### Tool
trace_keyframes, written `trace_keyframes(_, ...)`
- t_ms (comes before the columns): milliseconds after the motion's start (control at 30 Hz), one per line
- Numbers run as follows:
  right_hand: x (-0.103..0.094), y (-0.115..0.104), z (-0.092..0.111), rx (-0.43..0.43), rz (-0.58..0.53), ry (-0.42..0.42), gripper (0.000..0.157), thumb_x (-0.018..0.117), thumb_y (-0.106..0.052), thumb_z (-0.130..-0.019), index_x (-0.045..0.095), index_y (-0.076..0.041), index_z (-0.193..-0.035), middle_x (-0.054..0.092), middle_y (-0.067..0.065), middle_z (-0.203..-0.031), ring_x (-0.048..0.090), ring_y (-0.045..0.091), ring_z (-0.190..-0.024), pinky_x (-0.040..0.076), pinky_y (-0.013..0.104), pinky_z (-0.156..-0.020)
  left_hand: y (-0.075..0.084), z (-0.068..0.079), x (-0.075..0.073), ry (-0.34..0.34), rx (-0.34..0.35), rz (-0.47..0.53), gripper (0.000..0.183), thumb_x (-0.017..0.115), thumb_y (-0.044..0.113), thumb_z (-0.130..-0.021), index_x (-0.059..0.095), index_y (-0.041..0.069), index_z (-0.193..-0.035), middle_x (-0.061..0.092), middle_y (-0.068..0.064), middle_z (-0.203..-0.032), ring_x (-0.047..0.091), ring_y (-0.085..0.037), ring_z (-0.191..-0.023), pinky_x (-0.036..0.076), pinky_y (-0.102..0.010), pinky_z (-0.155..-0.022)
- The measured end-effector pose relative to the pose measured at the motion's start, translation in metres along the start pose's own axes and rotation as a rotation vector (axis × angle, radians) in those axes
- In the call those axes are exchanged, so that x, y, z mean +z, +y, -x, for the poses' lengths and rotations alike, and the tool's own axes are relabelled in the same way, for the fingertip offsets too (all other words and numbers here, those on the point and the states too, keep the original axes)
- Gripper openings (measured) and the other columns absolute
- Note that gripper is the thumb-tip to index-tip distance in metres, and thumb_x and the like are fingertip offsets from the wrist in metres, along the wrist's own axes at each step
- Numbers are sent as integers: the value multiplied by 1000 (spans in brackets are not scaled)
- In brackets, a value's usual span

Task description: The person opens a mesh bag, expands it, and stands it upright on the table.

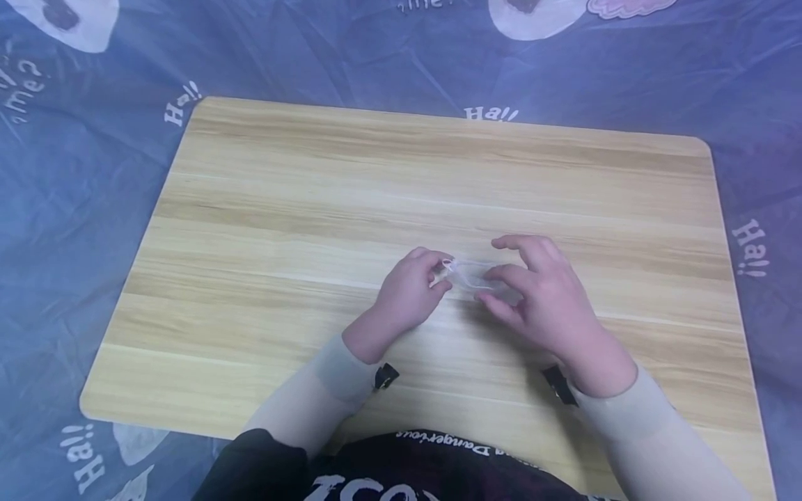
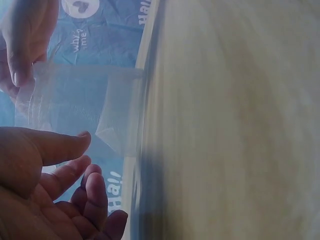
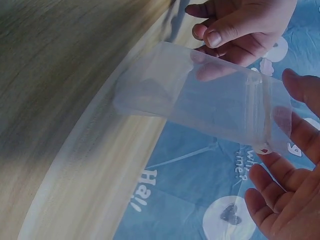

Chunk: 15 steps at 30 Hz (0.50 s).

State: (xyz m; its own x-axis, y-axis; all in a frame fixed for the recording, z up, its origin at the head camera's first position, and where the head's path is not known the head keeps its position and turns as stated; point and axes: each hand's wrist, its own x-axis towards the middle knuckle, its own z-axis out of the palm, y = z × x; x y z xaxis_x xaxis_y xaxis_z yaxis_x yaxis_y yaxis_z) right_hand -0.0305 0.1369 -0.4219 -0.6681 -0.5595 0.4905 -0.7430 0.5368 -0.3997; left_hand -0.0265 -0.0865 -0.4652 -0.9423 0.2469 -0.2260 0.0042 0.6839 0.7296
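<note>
A clear plastic bag point(image 1: 471, 274) is between the two hands, above the board. In the right wrist view the bag point(image 3: 215, 97) is tilted, with ridged lines across its mouth end and a small whitish spot at one corner. My right hand point(image 1: 545, 299) holds the bag near that end between thumb and fingers; in the left wrist view the right hand point(image 2: 27, 42) is at the ridged edge. Beside the bag, my left hand point(image 1: 410, 289) has loosely bent fingers and a gap below the thumb. Left fingertips point(image 3: 205, 72) show through the plastic. The bag point(image 2: 85, 100) looks flat and thin.
Both hands are over a light wooden board point(image 1: 301, 188) with rounded corners. Around it lies a blue patterned cloth point(image 1: 301, 56) with white lettering. A dark printed shirt point(image 1: 376, 473) is at the near edge. Small black wrist mounts point(image 1: 386, 376) sit under the sleeves.
</note>
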Motion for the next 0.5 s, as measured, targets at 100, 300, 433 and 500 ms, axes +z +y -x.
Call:
trace_keyframes(100, -2, -1, 0, 10, -16, -2, 29, 76, -32, -89, 77, -3, -93, 66, 23, -126, 59, 50, -105, 47, 63, -88, 1, 1, -1, -2, -6, 1, 45, 77, 20, -98, 66, 14, -142, 65, -3, -128, 63, -16, -100, 54, -29, -80)
trace_keyframes(300, -5, -3, -2, -12, -44, 38, 50, 66, -51, -100, 76, -2, -94, 67, 24, -122, 60, 48, -104, 47, 58, -89, -4, 5, -11, -6, -35, 27, 46, 75, 20, -100, 64, 14, -144, 65, -3, -131, 66, -18, -107, 56, -33, -90)
trace_keyframes(433, -12, 4, -6, 21, -99, 155, 59, 61, -57, -104, 74, 0, -94, 70, 25, -115, 63, 47, -101, 48, 42, -95, -10, 5, -40, 104, -45, 79, 38, 63, 19, -107, 63, 9, -144, 68, -7, -129, 66, -23, -112, 55, -40, -99)
trace_keyframes(500, -17, 12, -7, 85, -129, 219, 61, 59, -56, -105, 74, 1, -92, 71, 25, -112, 64, 47, -102, 47, 34, -99, -13, 1, -56, 209, -25, 51, 36, 59, 21, -109, 63, 7, -143, 69, -9, -131, 66, -25, -115, 53, -43, -104)
